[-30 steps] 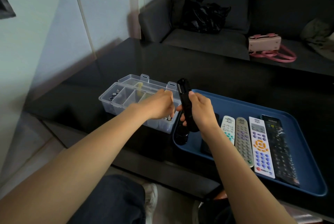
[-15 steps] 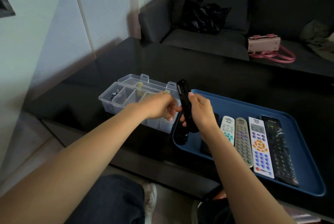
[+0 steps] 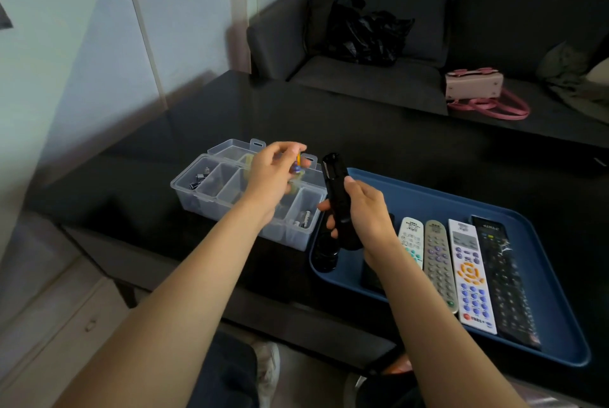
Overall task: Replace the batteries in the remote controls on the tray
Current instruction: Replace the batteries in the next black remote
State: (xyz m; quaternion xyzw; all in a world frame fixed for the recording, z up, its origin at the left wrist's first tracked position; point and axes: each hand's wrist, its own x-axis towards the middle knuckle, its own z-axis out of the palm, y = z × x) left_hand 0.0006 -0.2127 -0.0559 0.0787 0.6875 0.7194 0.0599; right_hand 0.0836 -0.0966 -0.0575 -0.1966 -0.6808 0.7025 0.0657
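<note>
The right hand is clamped around a black remote control, holding it near upright at the centre of the frame, above the left edge of the blue tray. The remote's long axis runs bottom to top, its upper end tipped slightly left. Whether the battery bay faces the left hand cannot be told from this angle.

The left hand sits up and to the left of the remote, over the clear compartment box. Its fingers are pinched together on a small battery with yellow and blue markings; the image is blurred there. The battery lies just left of the remote's upper end, not touching it.

Judgement: the coming move is a short travel rightward by the left hand, and the battery's axis must be brought parallel to the remote's.

Four further remotes lie side by side in the tray, lower right.
</note>
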